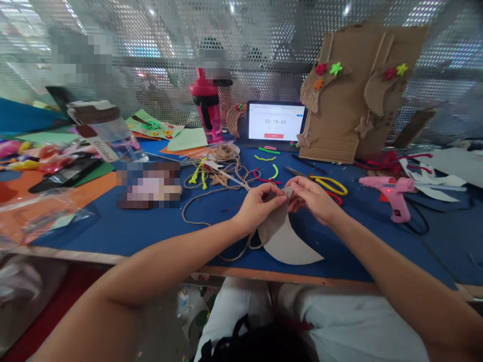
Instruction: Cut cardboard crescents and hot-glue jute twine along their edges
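Observation:
Both my hands pinch the top tip of a grey, curved card cut-out (289, 241) that lies on the blue table (151, 226). My left hand (260, 203) is closed on the tip from the left, with jute twine (211, 198) trailing from under it in loops across the table and along the card's left edge. My right hand (313, 198) is closed on the same tip from the right.
A pink glue gun (392, 193) lies to the right, yellow-handled scissors (324, 183) just behind my hands. A tablet (276, 122), a pink bottle (207, 105) and a cardboard model (358, 90) stand at the back. Coloured paper and packets crowd the left.

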Demonstrator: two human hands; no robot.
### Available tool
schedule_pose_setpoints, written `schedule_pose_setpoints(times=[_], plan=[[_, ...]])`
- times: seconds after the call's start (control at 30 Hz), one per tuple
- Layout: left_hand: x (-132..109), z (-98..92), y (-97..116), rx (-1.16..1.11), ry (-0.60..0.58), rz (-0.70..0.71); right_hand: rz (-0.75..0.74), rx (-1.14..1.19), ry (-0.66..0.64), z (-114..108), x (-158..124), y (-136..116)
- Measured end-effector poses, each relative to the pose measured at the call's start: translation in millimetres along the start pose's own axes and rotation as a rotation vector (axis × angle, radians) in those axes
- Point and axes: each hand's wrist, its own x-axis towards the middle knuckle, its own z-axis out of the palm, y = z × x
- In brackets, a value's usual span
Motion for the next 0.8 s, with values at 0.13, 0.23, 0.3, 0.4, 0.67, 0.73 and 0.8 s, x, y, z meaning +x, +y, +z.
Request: schedule_pose_setpoints(times=[0.13, 0.23, 0.3, 0.4, 0.67, 0.73, 0.8], plan=[[-3, 2.2, 4, -0.015, 0.017, -0.040, 0.006, 0.072, -0.002, 3, -6, 0], [-4, 3.5, 5, -0.005, 0.050, -0.029, -0.009, 0.103, -0.017, 4, -9, -2], [-5, 4.7, 6, -0.003, 0.074, -0.028, -0.033, 0.103, -0.034, 5, -10, -3], [-7, 6.7, 6, -0.026, 0.092, -0.029, -0.083, 0.092, -0.049, 7, -11, -2], [-8, 2.9, 9, 0.105, -0.012, 0.062, -0.177, 0.107, 0.026, -1, -6, 2], [-9, 1.5, 11, 0.140, -0.028, 0.113, -0.201, 0.123, 0.070, -4, -5, 1], [-12, 1.7, 13, 0.166, -0.035, 0.157, -0.220, 0.141, 0.109, -5, -4, 0]])
